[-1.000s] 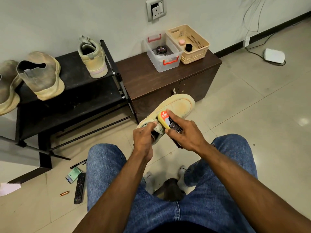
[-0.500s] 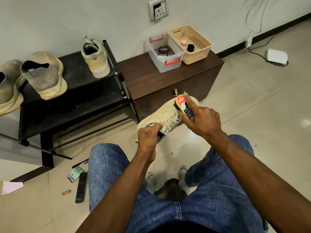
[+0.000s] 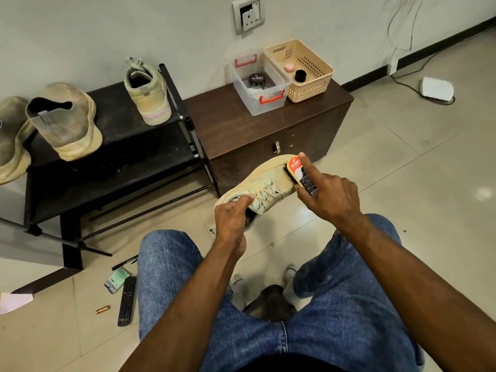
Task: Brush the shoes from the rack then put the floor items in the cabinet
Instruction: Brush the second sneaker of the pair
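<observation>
Fingers of the left hand [image 3: 233, 220] pinch the collar of a pale suede laced sneaker [image 3: 264, 189] above the glossy tiled floor [image 3: 418, 167], while the right hand [image 3: 328, 194] grips an oblong yellow-backed brush [image 3: 300, 175] against its toe, before the dark wood cabinet [image 3: 241, 135].

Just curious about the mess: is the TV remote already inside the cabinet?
No, the remote lies on the floor tiles by the person's left knee, and the cabinet doors are shut.
</observation>
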